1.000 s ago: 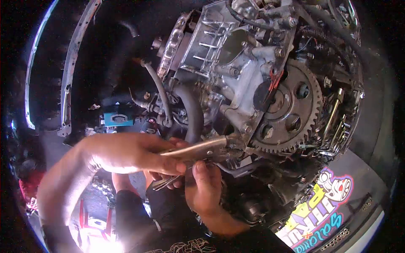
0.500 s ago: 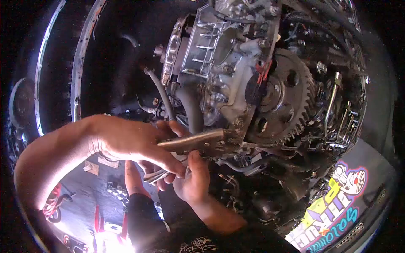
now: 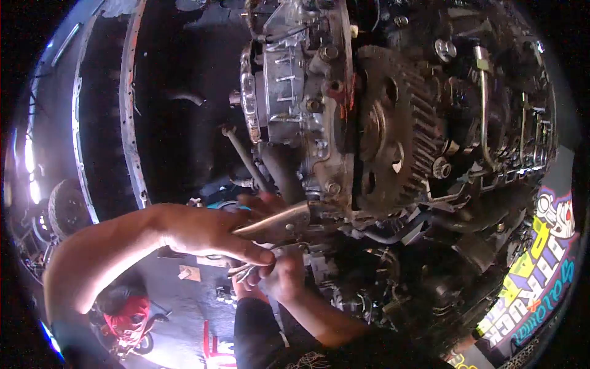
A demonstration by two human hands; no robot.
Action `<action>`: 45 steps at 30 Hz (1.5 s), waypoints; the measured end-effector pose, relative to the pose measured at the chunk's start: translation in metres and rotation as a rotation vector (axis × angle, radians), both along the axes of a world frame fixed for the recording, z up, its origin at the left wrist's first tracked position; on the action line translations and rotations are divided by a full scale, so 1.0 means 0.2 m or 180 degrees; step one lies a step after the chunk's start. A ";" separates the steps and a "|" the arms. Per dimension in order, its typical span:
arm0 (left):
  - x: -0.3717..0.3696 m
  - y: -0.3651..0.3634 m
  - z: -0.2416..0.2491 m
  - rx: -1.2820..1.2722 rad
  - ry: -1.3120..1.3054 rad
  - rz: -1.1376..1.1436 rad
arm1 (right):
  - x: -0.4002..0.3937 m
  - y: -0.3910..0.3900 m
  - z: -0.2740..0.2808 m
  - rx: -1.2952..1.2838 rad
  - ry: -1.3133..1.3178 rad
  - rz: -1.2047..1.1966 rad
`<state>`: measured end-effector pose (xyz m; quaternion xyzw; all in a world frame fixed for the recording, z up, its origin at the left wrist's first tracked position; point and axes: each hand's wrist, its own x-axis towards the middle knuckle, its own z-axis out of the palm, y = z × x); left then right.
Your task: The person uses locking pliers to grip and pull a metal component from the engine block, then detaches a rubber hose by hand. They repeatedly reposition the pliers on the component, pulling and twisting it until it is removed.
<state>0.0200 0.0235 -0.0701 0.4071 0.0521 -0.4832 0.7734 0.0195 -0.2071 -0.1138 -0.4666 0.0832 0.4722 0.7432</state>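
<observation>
My left hand [image 3: 206, 237] reaches in from the left, beside a shiny metal bracket [image 3: 276, 221] on the engine's lower edge. Its thumb and fingers are closed on thin, pale, wire-like pieces [image 3: 243, 270] that I cannot make out clearly. Some of its fingers pass behind the bracket. Coming up from below, my right hand [image 3: 287, 277] is closed next to the left thumb, just under the bracket. What lies within its curled fingers is hidden. The engine block [image 3: 289, 92] rises above both hands, with a large toothed gear [image 3: 393, 123] to the right.
Grey hoses [image 3: 243, 154] hang above my left hand. Metal rails [image 3: 129, 92] run along the left. A metal pipe [image 3: 483, 111] stands right of the gear. A colourful lettered banner [image 3: 534, 277] is at lower right, a red item [image 3: 129, 320] at lower left.
The view has shifted and turned, so the gear appears narrower and more floor shows at left. Both hands stay together at the bracket; the right thumb is lower beside the left one.
</observation>
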 end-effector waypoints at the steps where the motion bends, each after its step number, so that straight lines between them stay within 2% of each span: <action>1: 0.01 0.02 0.00 0.0246 0.0142 -0.0224 | -0.02 -0.06 0.01 -0.0110 -0.0127 0.0113; 2: 0.01 0.03 0.01 0.0489 0.0283 -0.0431 | -0.06 -0.08 0.02 -0.0232 -0.0096 0.0130; 3: 0.00 0.03 0.06 0.0005 0.0990 0.0115 | -0.08 -0.08 0.06 -0.0353 -0.0063 0.0148; 4: 0.01 0.04 0.06 0.0040 0.0548 0.0009 | -0.10 -0.07 0.10 -0.0472 -0.0028 0.0166; 5: 0.02 0.06 0.04 0.0085 0.0115 -0.0095 | -0.13 0.00 0.20 -0.0601 0.0666 0.0097; 7: 0.04 0.09 0.07 0.0196 -0.0253 -0.0168 | -0.32 -0.06 0.16 -0.0672 -0.0073 0.1358; 10: 0.04 0.09 0.05 0.0547 -0.0493 -0.0399 | -0.41 0.13 0.24 0.0289 0.0892 0.0809; 11: -0.01 0.06 -0.06 0.0150 -0.0388 -0.0154 | -0.38 0.24 0.29 0.0509 0.0801 0.0432; 12: -0.01 0.06 -0.03 0.0326 -0.0159 -0.0175 | -0.41 0.31 0.28 0.0801 0.0970 -0.0098; 14: 0.04 0.06 0.06 0.0661 0.0245 -0.0236 | -0.39 0.41 0.29 0.0911 0.1175 -0.0573; 15: 0.07 0.05 0.15 0.0846 0.0713 -0.0243 | -0.39 0.44 0.30 0.0674 0.1158 -0.0751; 17: 0.05 0.05 0.11 0.0929 0.0474 -0.0275 | -0.39 0.48 0.29 0.0199 0.1141 -0.1076; 21: 0.01 0.05 0.06 0.0702 -0.0247 0.0032 | -0.44 0.49 0.24 0.0251 0.0957 -0.1098; 24: 0.00 0.05 0.09 0.0691 -0.0117 0.0252 | -0.46 0.48 0.20 0.0577 0.0800 -0.0971; 26: 0.01 0.03 0.18 0.0812 0.0422 0.0438 | -0.47 0.48 0.19 0.0820 0.0861 -0.1061; 28: 0.00 0.04 0.09 0.0838 0.0243 0.0462 | -0.48 0.49 0.16 0.1032 0.1138 -0.1211; 31: 0.00 0.03 0.07 0.0834 0.0243 0.0471 | -0.48 0.51 0.20 0.0804 0.1074 -0.1267; 33: 0.00 0.03 0.07 0.0806 0.0791 0.0443 | -0.48 0.52 0.21 0.0547 0.1198 -0.1408; 35: 0.00 0.05 0.06 0.0403 0.0086 0.0385 | -0.48 0.52 0.19 0.0543 0.0862 -0.1306; 37: -0.01 0.05 0.03 0.0065 -0.0123 0.0307 | -0.48 0.53 0.21 0.0440 0.0725 -0.1263; 39: 0.01 0.04 0.00 -0.0181 0.0115 0.0206 | -0.46 0.54 0.24 0.0283 0.0747 -0.1279; 41: 0.02 0.05 0.07 -0.0001 0.0345 0.0276 | -0.47 0.53 0.24 0.0586 0.0933 -0.1312; 43: 0.02 0.07 0.10 0.0205 0.0080 0.0238 | -0.47 0.51 0.20 0.1113 0.1142 -0.1238; 45: 0.02 0.07 0.12 0.0184 0.0020 0.0234 | -0.48 0.49 0.20 0.1145 0.1083 -0.1252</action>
